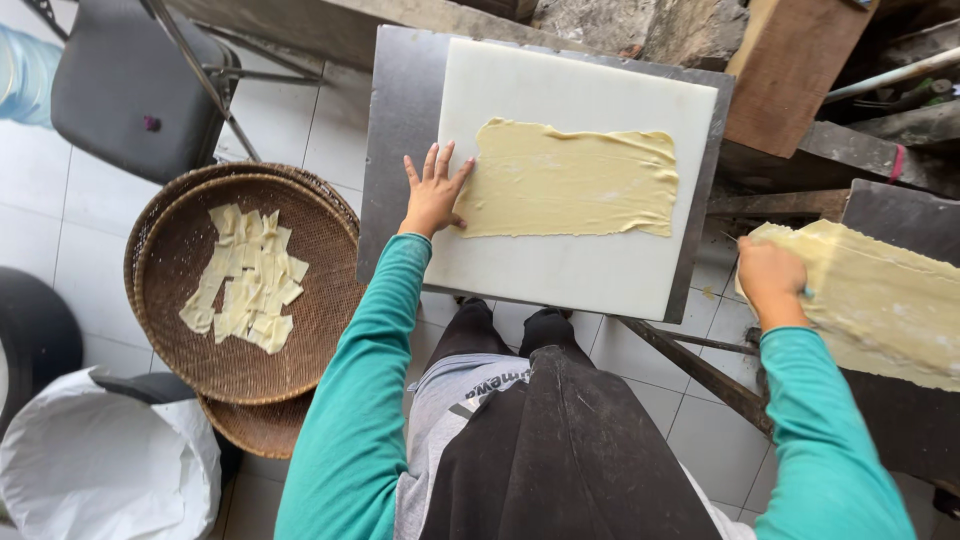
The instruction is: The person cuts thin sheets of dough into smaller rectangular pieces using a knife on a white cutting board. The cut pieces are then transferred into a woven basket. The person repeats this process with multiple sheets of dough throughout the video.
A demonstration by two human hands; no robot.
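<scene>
A pale yellow dough sheet (575, 180) lies flat on a white cutting board (560, 265) set on a metal tray (392, 150). My left hand (435, 192) rests open on the board, its fingers spread, touching the sheet's left edge. My right hand (770, 280) is closed on the near left end of a second dough sheet (880, 300), which lies on a dark surface at the right. Something thin and blue shows by that hand's fingers.
A round woven basket (315, 320) on the tiled floor at the left holds several cut dough strips (245, 280); another basket lies beneath it. A white sack (100, 465) sits at the lower left, a dark chair (130, 80) at the upper left, wooden planks (790, 70) at the upper right.
</scene>
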